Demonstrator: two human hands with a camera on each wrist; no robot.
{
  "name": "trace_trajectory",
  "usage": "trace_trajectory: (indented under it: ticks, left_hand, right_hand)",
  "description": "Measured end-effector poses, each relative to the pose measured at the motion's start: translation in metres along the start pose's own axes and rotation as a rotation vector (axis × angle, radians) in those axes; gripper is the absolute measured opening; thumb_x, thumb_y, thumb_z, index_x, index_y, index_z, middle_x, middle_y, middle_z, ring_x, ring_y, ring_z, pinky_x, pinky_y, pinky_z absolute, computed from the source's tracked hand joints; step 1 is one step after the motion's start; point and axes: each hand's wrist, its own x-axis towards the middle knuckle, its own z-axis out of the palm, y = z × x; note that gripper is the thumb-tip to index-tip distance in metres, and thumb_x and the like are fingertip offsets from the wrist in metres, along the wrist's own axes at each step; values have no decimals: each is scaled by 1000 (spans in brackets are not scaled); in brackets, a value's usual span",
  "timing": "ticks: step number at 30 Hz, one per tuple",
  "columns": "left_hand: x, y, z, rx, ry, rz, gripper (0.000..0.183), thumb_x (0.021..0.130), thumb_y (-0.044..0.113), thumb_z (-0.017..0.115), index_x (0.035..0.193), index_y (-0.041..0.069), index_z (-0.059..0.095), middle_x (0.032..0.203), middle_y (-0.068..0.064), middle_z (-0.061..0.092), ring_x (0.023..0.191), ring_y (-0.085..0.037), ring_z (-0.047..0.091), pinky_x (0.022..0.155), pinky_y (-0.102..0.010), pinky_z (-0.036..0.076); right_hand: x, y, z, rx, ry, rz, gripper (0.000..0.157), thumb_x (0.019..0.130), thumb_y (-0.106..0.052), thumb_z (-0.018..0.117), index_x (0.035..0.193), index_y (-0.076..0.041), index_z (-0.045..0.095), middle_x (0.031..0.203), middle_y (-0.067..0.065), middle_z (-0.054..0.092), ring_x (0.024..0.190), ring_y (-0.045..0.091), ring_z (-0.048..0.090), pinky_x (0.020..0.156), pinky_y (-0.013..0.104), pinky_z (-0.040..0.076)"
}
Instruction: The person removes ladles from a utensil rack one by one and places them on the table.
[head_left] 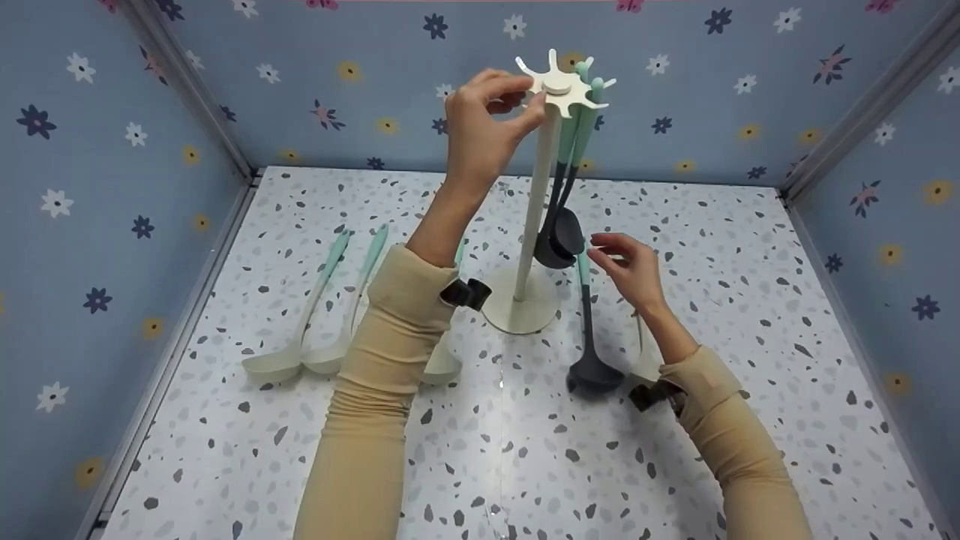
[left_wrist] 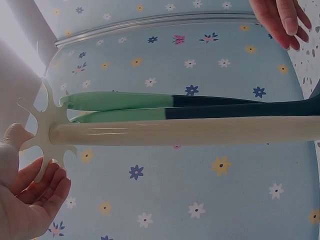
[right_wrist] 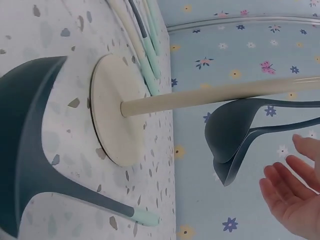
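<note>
My left hand [head_left: 484, 127] pinches the cream hooked top [head_left: 559, 90] of a utensil rack between thumb and fingers. Two dark ladles [head_left: 568, 231] with mint handles hang from its hooks on the right side, bowls down beside the pole [head_left: 534, 202]. In the right wrist view their bowls [right_wrist: 227, 132] nest against each other. My right hand [head_left: 634, 274], its fingers loosely bent, hovers just right of the hanging bowls and holds nothing. Below it lies another dark ladle [head_left: 592, 373] on the table, its mint handle pointing toward the back.
Light-coloured ladles with mint handles lie left of the rack: one at the far left [head_left: 274, 365], one beside it [head_left: 328, 358], one partly behind my left forearm [head_left: 442, 365]. Another pale utensil [head_left: 645, 365] is mostly hidden by my right arm. Flower-patterned panels [head_left: 697, 112] enclose the speckled table [head_left: 525, 450].
</note>
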Motion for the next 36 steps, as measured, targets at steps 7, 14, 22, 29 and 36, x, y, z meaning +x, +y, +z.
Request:
trace_trajectory:
  ticks: [7,14,22,29,36]
  left_hand:
    - [1,1,0,-9,10,-21,20,77,12,66,93,-1,68,85,-7,60,78,-13,56,74,-16,45]
    - [1,0,1,-3,31,-4,19,76,9,67,91,-2,68,84,-7,61,76,-11,55,73,-15,45]
    - [0,2,1,-5,12,-23,20,77,13,66,93,0,68,85,-7,61,79,-12,55,75,-16,45]
    - [-1,1,1,-25,13,7,20,77,12,67,92,-1,68,85,-8,60,78,-13,56,74,-17,45]
    - [0,1,1,-18,11,-12,21,77,13,66,93,-1,68,86,-8,61,79,-12,56,75,-16,45]
  right_hand:
    - [13,-17,5,106,-15,-17,27,82,-1,60,107,10,58,104,25,58,91,28,57,75,28,48]
    - [29,-26,13,194,22,-87,29,81,2,60,109,12,55,105,25,58,93,29,57,75,24,48]
    - [40,-32,23,266,22,-141,31,83,6,55,112,17,49,109,30,53,98,37,53,78,27,48]
    - [48,-30,28,317,11,-142,32,84,7,52,115,16,48,111,26,53,103,34,51,85,33,45]
    - [56,-27,31,349,-25,-132,32,85,8,51,116,14,48,108,18,56,103,27,53,88,35,43]
